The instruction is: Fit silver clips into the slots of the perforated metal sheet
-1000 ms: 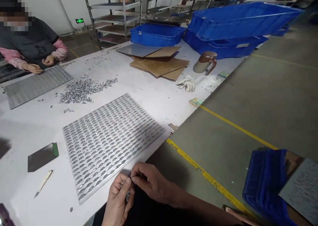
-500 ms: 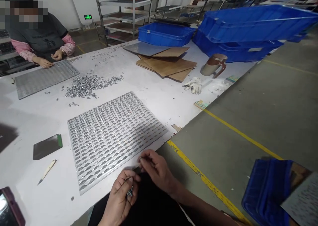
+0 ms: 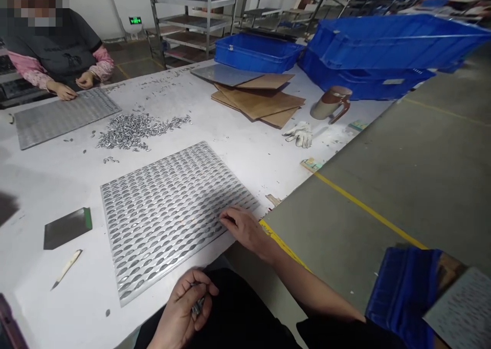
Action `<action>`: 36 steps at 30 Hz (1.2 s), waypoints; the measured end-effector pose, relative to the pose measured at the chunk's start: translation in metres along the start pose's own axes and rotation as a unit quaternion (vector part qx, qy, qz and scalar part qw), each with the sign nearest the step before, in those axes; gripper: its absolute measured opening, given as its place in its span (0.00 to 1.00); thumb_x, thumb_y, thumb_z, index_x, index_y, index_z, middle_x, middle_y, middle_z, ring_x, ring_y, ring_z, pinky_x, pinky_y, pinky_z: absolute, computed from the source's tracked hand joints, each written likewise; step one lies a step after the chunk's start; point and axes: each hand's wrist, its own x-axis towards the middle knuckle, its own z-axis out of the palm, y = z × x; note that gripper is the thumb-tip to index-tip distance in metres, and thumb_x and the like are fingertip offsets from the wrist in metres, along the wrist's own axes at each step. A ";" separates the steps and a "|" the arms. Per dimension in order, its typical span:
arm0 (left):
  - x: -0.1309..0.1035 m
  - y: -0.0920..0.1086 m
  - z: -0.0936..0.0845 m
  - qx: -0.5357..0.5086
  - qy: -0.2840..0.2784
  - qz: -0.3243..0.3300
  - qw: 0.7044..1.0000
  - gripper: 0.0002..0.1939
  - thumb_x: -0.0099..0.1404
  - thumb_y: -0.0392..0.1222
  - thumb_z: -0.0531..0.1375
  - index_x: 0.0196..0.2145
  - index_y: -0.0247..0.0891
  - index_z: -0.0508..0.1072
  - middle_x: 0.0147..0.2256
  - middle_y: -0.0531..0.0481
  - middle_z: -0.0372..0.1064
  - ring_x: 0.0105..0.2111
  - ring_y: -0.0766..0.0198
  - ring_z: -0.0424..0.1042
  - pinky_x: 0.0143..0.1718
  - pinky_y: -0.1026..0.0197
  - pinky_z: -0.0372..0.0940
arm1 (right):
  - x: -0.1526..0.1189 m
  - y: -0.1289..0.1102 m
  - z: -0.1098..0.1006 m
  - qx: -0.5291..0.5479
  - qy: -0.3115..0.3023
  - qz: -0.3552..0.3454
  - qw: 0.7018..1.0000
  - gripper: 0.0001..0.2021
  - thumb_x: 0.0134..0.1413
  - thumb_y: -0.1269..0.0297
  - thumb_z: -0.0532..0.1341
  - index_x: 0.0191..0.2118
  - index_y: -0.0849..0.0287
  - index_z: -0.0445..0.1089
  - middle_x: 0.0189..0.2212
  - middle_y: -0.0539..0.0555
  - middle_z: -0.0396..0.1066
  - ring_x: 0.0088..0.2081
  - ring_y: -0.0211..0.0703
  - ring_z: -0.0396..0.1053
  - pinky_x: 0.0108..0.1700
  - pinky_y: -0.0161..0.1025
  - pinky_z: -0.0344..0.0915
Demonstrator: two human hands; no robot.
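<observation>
A silver metal plate (image 3: 172,211) with rows of leaf-shaped recesses lies flat on the white table (image 3: 57,185). Over its near right edge is my right hand (image 3: 245,230), thumb and fingers pinched together; whatever is between the fingertips is too small to make out. My left hand (image 3: 187,303) is curled below the plate's near edge, around several small grey metal pieces (image 3: 197,306). Beyond the plate sits a pile of similar leaf-shaped pieces (image 3: 126,131).
Across the table a person (image 3: 65,47) has both hands at another plate (image 3: 65,118). Cardboard sheets (image 3: 261,102), a mug (image 3: 330,103), gloves (image 3: 299,135) and blue crates (image 3: 257,52) stand farther back. A dark flat block (image 3: 67,228) and a knife-like tool (image 3: 67,268) lie left.
My right hand has moved away from my left hand, up and forward onto the plate's near right edge. My left hand stays low, still holding pieces. The view has shifted slightly.
</observation>
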 end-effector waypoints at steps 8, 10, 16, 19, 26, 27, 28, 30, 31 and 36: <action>0.002 0.001 -0.001 -0.009 -0.005 -0.001 1.000 0.06 0.64 0.42 0.61 0.33 0.36 0.72 0.32 0.47 0.73 0.15 0.76 0.56 0.15 0.68 0.41 | -0.001 -0.001 0.001 0.002 0.039 0.042 0.998 0.04 0.56 0.71 0.60 0.38 0.57 0.66 0.31 0.50 0.69 0.34 0.42 0.68 0.39 0.38 0.64; 0.002 0.000 -0.001 -0.014 -0.003 0.000 1.000 0.06 0.64 0.41 0.61 0.34 0.36 0.72 0.31 0.47 0.73 0.16 0.75 0.57 0.15 0.68 0.42 | -0.003 -0.004 0.001 0.013 0.044 -0.002 0.999 0.02 0.58 0.71 0.59 0.34 0.57 0.67 0.31 0.51 0.69 0.35 0.41 0.68 0.39 0.37 0.64; -0.001 0.000 0.001 -0.021 0.002 -0.010 1.000 0.05 0.62 0.39 0.62 0.34 0.35 0.73 0.34 0.44 0.73 0.22 0.69 0.64 0.17 0.68 0.46 | 0.000 -0.016 0.006 -0.030 -0.019 -0.030 0.999 0.04 0.60 0.71 0.60 0.33 0.57 0.70 0.32 0.51 0.70 0.36 0.41 0.68 0.41 0.37 0.63; -0.002 0.001 0.001 -0.017 -0.010 -0.010 1.000 0.05 0.62 0.39 0.62 0.34 0.35 0.74 0.34 0.43 0.74 0.22 0.70 0.64 0.16 0.68 0.45 | 0.005 -0.018 0.009 -0.054 -0.024 -0.024 0.998 0.06 0.58 0.72 0.61 0.30 0.58 0.70 0.31 0.51 0.69 0.35 0.41 0.68 0.40 0.36 0.62; -0.004 0.009 0.008 -0.073 0.054 0.006 0.996 0.07 0.63 0.41 0.63 0.37 0.34 0.74 0.31 0.45 0.74 0.19 0.72 0.63 0.17 0.68 0.50 | 0.007 -0.013 0.008 -0.043 -0.020 -0.034 0.998 0.06 0.57 0.73 0.61 0.29 0.58 0.69 0.29 0.51 0.70 0.34 0.42 0.68 0.39 0.37 0.63; -0.004 0.011 0.010 -0.077 0.060 0.005 0.995 0.10 0.64 0.44 0.62 0.39 0.33 0.74 0.32 0.43 0.74 0.20 0.71 0.64 0.18 0.68 0.51 | 0.004 -0.014 0.006 -0.029 -0.006 -0.039 0.999 0.06 0.57 0.72 0.61 0.30 0.58 0.70 0.30 0.52 0.71 0.35 0.42 0.69 0.40 0.38 0.63; -0.004 0.013 0.012 -0.079 0.067 0.009 0.995 0.13 0.65 0.46 0.61 0.40 0.32 0.74 0.33 0.41 0.75 0.20 0.70 0.65 0.17 0.68 0.51 | -0.001 -0.017 0.005 -0.012 0.009 -0.049 0.999 0.05 0.58 0.71 0.61 0.31 0.58 0.70 0.31 0.52 0.71 0.35 0.42 0.69 0.40 0.38 0.64; -0.004 0.017 0.016 -0.080 0.077 0.010 0.994 0.17 0.66 0.49 0.60 0.43 0.30 0.74 0.34 0.39 0.75 0.19 0.70 0.65 0.17 0.68 0.52 | -0.015 -0.028 0.000 0.028 0.015 -0.084 0.996 0.05 0.61 0.68 0.59 0.35 0.57 0.71 0.32 0.53 0.71 0.36 0.42 0.69 0.41 0.38 0.65; -0.004 0.019 0.018 -0.076 0.082 0.013 0.994 0.19 0.66 0.50 0.60 0.44 0.29 0.74 0.33 0.40 0.75 0.19 0.71 0.64 0.17 0.68 0.52 | -0.024 -0.036 -0.003 0.049 -0.006 -0.108 0.993 0.05 0.63 0.67 0.58 0.36 0.57 0.71 0.33 0.53 0.71 0.36 0.41 0.69 0.41 0.37 0.65; -0.002 0.016 0.030 -0.022 0.062 0.020 0.998 0.24 0.68 0.55 0.56 0.51 0.32 0.70 0.24 0.53 0.66 0.15 0.72 0.60 0.14 0.69 0.48 | -0.062 -0.065 -0.006 0.070 -0.134 -0.215 0.965 0.08 0.65 0.68 0.56 0.45 0.58 0.72 0.42 0.55 0.72 0.45 0.42 0.69 0.49 0.38 0.66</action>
